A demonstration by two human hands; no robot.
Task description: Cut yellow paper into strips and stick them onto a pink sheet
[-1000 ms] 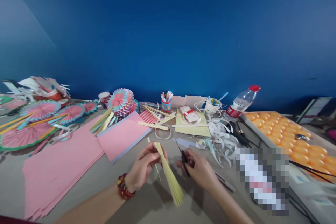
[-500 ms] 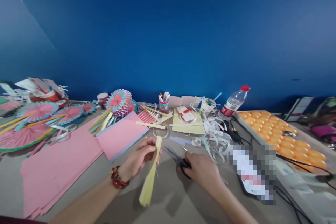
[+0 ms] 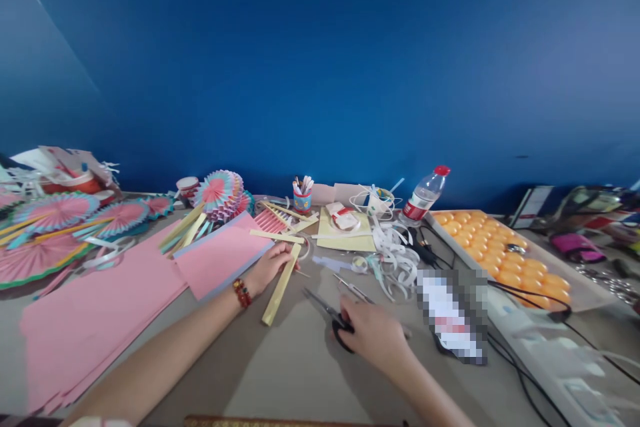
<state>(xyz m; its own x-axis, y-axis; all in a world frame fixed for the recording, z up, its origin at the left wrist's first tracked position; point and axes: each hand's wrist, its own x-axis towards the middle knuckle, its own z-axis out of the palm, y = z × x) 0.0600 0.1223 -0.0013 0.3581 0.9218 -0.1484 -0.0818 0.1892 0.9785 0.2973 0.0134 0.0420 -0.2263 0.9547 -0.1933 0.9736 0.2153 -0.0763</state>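
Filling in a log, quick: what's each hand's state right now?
Left hand: closed, holding the yellow paper strip.
Right hand: closed, holding the black-handled scissors.

On the surface (image 3: pixel 290 373), paper sheets (image 3: pixel 100 327) lie left, fans (image 3: pixel 57 213) behind them. A paper strip (image 3: pixel 282 287) is left of the scissors (image 3: pixel 328 311); behind both, pens (image 3: pixel 304 184) stand in a cup (image 3: pixel 302 202). Ribbons (image 3: pixel 397 255) lie to the right, before a bottle (image 3: pixel 420 202).
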